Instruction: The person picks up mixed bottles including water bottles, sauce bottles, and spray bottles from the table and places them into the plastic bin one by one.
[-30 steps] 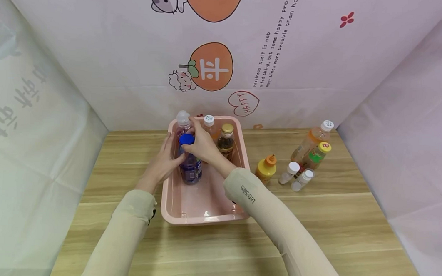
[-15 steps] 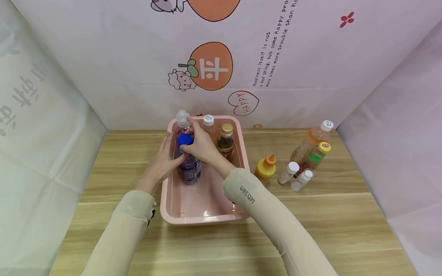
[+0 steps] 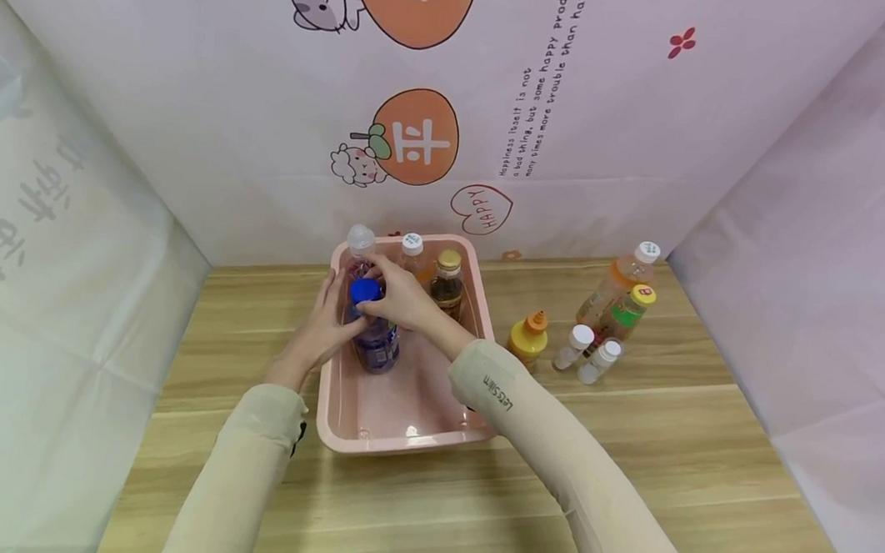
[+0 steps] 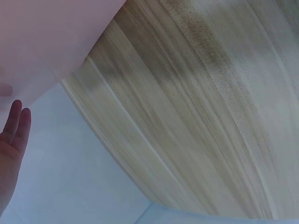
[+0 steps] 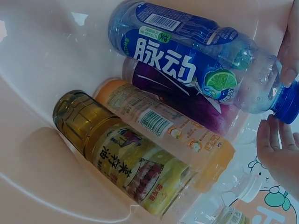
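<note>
A blue-labelled drink bottle (image 3: 378, 352) with a blue cap stands in the left part of a pink tub (image 3: 337, 421). My right hand (image 3: 405, 300) pinches this bottle at its cap, thumb on the near side and fingers beyond. On its left, my left hand (image 3: 322, 329) has its thumb at the bottle's neck, with straight fingers along the tub's left rim. Behind stands a clear-capped bottle with a purple label (image 5: 187, 100), partly hidden. An orange-labelled bottle (image 5: 159, 126) and a gold-capped oil bottle (image 5: 140, 163) are also in the tub.
Right of the tub stand a yellow squeeze bottle (image 3: 528, 339), two small white-capped bottles, a yellow-capped bottle (image 3: 627, 314) and a tall white-capped bottle (image 3: 617, 281). Printed cloth (image 3: 551, 215) hangs behind the wooden table (image 3: 627, 487).
Both hands and the blue-capped bottle stay nearly in place. The head view has shifted slightly; the right fingers sit a little lower by the cap.
</note>
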`<state>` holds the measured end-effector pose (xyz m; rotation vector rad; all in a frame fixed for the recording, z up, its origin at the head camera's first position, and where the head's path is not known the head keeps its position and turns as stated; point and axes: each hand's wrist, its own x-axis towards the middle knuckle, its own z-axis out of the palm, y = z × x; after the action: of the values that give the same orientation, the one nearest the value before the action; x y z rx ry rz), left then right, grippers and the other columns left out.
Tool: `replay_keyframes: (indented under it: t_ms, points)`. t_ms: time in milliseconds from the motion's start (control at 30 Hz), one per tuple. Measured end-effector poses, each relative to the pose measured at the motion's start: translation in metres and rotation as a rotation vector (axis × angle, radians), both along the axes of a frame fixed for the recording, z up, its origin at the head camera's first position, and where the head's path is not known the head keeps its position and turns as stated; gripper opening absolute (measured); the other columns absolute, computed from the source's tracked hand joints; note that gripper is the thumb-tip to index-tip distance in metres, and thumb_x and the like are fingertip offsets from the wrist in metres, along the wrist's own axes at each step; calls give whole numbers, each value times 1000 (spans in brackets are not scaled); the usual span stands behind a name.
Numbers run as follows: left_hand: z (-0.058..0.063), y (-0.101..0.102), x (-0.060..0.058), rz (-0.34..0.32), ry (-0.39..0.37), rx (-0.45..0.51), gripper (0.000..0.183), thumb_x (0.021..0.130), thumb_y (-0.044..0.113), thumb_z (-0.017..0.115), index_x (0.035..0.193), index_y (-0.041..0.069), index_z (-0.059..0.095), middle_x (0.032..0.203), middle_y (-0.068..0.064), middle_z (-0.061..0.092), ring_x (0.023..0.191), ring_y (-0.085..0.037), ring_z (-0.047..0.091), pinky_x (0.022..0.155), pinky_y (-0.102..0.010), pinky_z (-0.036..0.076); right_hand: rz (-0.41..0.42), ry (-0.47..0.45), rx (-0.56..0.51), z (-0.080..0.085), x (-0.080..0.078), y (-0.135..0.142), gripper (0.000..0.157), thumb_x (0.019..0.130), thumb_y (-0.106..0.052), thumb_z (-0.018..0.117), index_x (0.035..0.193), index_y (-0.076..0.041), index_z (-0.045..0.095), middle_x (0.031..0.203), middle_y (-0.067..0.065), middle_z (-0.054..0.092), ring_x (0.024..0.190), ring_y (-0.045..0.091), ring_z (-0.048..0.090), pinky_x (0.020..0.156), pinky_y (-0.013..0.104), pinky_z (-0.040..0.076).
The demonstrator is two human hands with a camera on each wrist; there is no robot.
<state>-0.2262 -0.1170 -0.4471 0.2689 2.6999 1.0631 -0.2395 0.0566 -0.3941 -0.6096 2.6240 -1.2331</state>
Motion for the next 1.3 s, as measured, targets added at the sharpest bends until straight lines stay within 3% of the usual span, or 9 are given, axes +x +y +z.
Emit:
replay_keyframes:
  t_ms: [200,600,1067,1200,1300]
  points:
    - [0,-1,1,-2,3,-10,92,89,64,44,152,27,-12,160,-5,-15,143,-48,14,106,-68,30,3,-12,5,2,3,3,70,87,-19,68,146,-12,32,130,13,57,123,27,55,102,42,49]
    - [-1,2,1,21,17,-10,94,88,62,49,152,27,-10,161,-5,-13,144,-45,12,109,-66,26,-8,41,-31,8,-1,13,62,90,-22,64,144,-10,36,123,12,58,114,25,58,97,38,52]
    - [-3,1,1,34,41,19,90,90,62,44,153,26,-9,161,-6,-10,146,-44,9,112,-66,20,-149,138,-258,58,-12,76,38,92,-8,56,129,-1,53,122,19,60,110,30,59,99,38,50]
    - [-4,1,1,32,37,16,86,91,65,38,152,28,-10,161,-5,-9,146,-43,10,112,-67,19,-224,195,-333,73,-16,100,36,91,-5,57,126,2,54,120,22,59,108,32,60,97,37,50]
    - [-4,0,1,34,36,11,83,92,66,33,152,29,-11,161,-5,-9,145,-44,11,111,-67,20,-309,229,-367,80,-21,120,36,90,-5,57,125,4,55,121,23,59,106,25,60,97,32,50]
